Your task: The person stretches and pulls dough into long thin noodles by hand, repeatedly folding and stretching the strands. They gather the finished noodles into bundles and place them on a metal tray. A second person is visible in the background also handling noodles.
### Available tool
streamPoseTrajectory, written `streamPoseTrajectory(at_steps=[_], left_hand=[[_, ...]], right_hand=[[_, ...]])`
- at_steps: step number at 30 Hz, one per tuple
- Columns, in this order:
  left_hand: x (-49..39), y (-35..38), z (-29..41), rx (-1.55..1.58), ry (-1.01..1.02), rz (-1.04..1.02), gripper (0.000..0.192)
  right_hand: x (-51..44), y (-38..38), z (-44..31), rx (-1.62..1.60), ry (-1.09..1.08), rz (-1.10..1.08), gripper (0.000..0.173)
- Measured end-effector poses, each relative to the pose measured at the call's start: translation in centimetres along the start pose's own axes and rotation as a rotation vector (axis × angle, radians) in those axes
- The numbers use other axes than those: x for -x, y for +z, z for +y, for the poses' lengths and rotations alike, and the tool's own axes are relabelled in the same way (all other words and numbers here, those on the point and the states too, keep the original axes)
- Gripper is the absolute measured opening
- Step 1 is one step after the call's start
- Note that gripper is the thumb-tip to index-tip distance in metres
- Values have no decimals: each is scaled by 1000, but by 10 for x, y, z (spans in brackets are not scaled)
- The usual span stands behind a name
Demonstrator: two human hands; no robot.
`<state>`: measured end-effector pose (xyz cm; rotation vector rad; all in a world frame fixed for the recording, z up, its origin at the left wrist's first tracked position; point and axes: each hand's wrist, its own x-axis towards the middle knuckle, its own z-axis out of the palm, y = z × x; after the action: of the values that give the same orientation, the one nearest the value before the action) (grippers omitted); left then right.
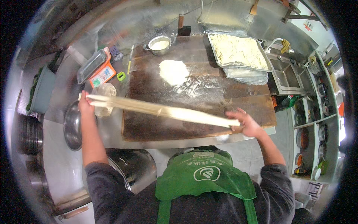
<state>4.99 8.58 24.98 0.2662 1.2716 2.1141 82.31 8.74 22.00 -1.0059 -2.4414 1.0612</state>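
Observation:
A long pale strip of dough (179, 113) is stretched through the air between my two hands, above the near part of a dark wooden board (156, 131). My left hand (86, 104) grips its left end, where the dough splits into strands. At the other end, my right hand (247, 123) holds the dough against its fingers; some of those fingers are spread and blurred. The strip slopes down toward the right and is blurred in its left half. Beyond it, a heap of white flour (174, 72) lies on the board, with scattered flour to its right.
At the back right stands a metal tray of cut noodles (239, 51) with plastic sheeting (246, 76) under its edge. A metal pot of flour (160, 45) is at the back. Left lie a green timer (121, 76), an orange package (103, 75) and a steel bowl (73, 127). A sink (286, 72) is right.

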Motion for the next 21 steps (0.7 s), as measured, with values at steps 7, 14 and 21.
streamPoseTrajectory(at_steps=[7, 14, 21], left_hand=[[71, -100, -148, -279, -275, 190, 15], [155, -67, -203, -131, -343, 84, 11], [159, -47, -191, -87, -360, -64, 16]], right_hand=[[35, 8, 107, 951, 571, 237, 67], [-6, 51, 151, 217, 900, 862, 92], [-22, 24, 88, -1253, 258, 1026, 83]])
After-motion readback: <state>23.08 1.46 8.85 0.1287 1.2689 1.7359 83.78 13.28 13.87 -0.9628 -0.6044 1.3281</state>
